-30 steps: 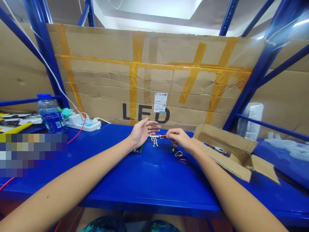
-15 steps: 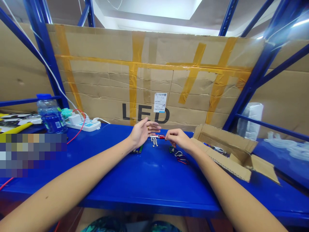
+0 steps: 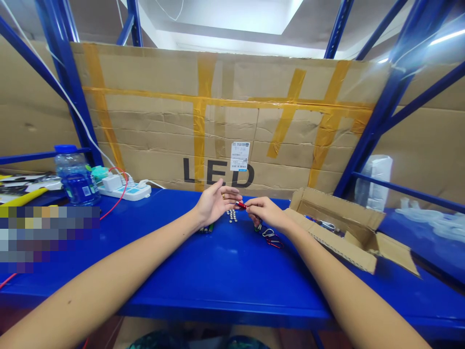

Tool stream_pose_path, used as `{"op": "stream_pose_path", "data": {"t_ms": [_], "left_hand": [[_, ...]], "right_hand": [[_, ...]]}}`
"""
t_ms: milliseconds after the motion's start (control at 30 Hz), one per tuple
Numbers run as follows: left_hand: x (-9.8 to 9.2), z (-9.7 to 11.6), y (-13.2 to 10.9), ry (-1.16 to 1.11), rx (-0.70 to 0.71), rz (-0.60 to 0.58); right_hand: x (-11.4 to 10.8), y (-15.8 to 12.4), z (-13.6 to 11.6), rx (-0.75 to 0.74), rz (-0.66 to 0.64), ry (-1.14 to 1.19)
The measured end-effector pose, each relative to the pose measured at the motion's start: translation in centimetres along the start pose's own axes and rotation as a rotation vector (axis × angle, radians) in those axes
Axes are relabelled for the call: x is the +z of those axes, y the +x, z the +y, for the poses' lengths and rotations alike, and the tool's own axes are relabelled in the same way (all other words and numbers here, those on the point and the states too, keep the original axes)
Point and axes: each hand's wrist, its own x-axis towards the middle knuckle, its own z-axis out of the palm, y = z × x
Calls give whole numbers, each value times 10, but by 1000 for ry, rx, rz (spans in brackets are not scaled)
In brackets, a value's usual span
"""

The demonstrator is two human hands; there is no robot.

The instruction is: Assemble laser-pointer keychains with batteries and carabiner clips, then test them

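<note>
Black "LED" point(image 3: 218, 173) printed on taped cardboard sheet point(image 3: 145, 72); white barcode label point(image 3: 240, 156) above, small print unreadable.

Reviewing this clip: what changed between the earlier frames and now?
The right hand still pinches the red cylinder, but its silver length no longer shows; it looks turned or hidden. The open left hand holds nothing. The small silver discs and carabiners stayed where they were.
</note>
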Motion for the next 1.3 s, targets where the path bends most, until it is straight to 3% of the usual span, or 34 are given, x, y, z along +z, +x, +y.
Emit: {"op": "stream_pose_path", "data": {"t_ms": [233, 567, 1300], "left_hand": [[-3, -2, 2, 27, -31, -39], [-12, 1, 6, 140, 48, 48], [-9, 2, 4, 141, 39, 19]], "right_hand": [[4, 0, 2, 32, 14, 11], [2, 0, 2, 36, 22, -70], [2, 0, 0, 22, 19, -84]]}}
